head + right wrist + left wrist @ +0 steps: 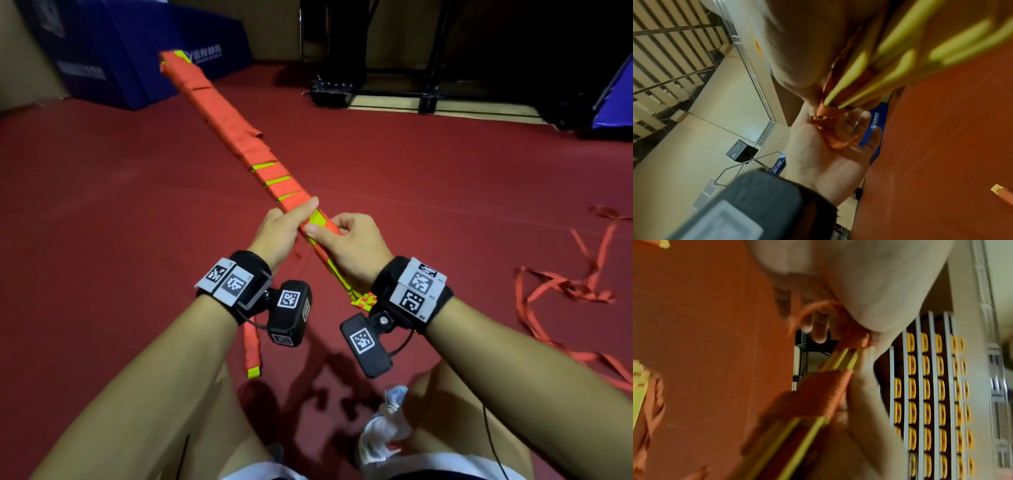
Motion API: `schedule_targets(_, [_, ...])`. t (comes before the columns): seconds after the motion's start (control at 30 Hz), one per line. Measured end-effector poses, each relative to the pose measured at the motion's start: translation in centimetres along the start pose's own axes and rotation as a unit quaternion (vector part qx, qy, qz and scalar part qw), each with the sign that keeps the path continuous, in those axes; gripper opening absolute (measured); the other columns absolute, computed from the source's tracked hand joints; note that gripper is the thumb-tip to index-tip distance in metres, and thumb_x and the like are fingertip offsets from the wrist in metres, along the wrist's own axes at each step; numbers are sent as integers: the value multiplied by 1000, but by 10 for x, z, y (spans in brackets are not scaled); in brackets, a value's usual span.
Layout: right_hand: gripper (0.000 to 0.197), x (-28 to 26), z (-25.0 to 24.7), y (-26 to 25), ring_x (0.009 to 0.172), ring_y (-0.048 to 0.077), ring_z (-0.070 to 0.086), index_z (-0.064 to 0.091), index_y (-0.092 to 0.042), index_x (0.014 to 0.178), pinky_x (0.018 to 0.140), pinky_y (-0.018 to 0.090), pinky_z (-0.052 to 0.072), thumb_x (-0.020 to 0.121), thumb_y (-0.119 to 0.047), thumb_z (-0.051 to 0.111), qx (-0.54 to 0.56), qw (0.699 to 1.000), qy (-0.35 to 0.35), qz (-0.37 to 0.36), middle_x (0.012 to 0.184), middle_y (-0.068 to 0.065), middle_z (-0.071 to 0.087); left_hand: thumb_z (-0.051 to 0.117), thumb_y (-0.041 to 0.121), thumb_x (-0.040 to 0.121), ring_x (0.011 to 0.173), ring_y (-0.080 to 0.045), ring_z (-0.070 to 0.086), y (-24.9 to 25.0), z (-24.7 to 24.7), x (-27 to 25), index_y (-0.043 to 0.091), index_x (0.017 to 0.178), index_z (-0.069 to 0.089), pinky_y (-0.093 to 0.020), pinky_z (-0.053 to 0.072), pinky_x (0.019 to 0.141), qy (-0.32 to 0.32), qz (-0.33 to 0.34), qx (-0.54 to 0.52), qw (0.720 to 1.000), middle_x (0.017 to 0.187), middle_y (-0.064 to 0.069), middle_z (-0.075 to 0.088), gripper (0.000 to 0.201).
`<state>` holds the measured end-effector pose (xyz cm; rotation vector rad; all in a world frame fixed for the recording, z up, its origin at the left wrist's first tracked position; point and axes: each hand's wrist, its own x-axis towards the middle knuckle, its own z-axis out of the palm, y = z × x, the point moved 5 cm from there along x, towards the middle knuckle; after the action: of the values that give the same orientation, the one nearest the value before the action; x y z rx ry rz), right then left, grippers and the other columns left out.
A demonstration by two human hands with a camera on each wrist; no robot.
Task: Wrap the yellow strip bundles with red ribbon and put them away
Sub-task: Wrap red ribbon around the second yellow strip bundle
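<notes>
Presently the yellow strip bundle [263,173] is held clear of the floor [102,222]. It runs from the wrists at centre out toward 11 o'clock.

Grip state: the left grip [277,233] is clenched round the shaft with the thumb laid along the top. The right grip [349,246] pinches the same bundle just behind it, toward 5 o'clock. The two are almost touching.

Wrapping: red ribbon [219,106] covers the far length closely. Nearer the hands the turns open out and yellow shows between them. The near end by the right wrist is bare yellow. Judged about two-thirds wrapped.

Handling: the bundle holds straight unsupported, so it appears light and fairly stiff, though it is made of separate strips that could fan apart at the unbound end. The ribbon is soft and likely to slacken if released. Best hold is on the last completed turn, pinning it while the next is laid.

Other items: a loose ribbon [568,286] lies tangled on the floor at 3 o'clock. A second wrapped bundle [252,346] lies at 7 o'clock below the left wrist.

Containers: none identifiable. A blue block [137,51] stands at 11 o'clock, and whether it holds anything cannot be told.
</notes>
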<state>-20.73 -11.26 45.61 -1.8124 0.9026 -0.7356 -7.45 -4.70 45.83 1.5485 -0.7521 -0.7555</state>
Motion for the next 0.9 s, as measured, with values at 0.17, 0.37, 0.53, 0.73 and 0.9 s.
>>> schedule_targets(0.17, [36, 2, -1, -3, 56, 8, 52, 60, -20, 71, 55, 28, 40, 82, -50, 78, -43, 998, 29, -35, 63, -8, 60, 62, 72, 83, 36, -16, 40, 4, -3, -6, 15, 77, 59, -23, 34, 39, 21, 14, 34, 999, 47, 1, 43, 57])
schedule_targets(0.37, [37, 7, -10, 6, 55, 9, 49, 61, -18, 71, 55, 27, 40, 82, -49, 77, -14, 999, 44, -13, 60, -8, 56, 47, 26, 108, 41, -8, 32, -2, 0, -6, 16, 80, 44, -20, 29, 40, -37, -2, -154, 987, 56, 4, 41, 29])
schedule_targets(0.53, [33, 5, -21, 0, 60, 10, 58, 60, -23, 72, 53, 22, 41, 82, -49, 77, -66, 995, 61, -43, 65, -4, 65, 54, 9, 104, 61, -13, 58, 2, -2, -5, 12, 79, 54, -24, 51, 55, -4, 36, -147, 988, 73, -6, 59, 25])
schedule_targets(0.73, [31, 1, -21, -6, 60, 11, 57, 61, -22, 75, 52, 19, 39, 83, -46, 77, -68, 993, 71, -66, 66, -2, 66, 68, 9, 94, 87, -28, 59, 9, 2, -8, 14, 66, 59, -45, 51, 83, 54, 85, -210, 973, 89, -19, 58, 30])
schedule_targets(0.9, [30, -4, -18, -10, 53, -1, 49, 64, -17, 82, 50, 12, 33, 84, -44, 77, -60, 990, 93, -92, 59, -8, 57, 76, 27, 74, 89, -18, 65, 19, 6, -16, 20, 74, 79, -37, 54, 73, 81, 113, -220, 965, 116, -27, 60, 8])
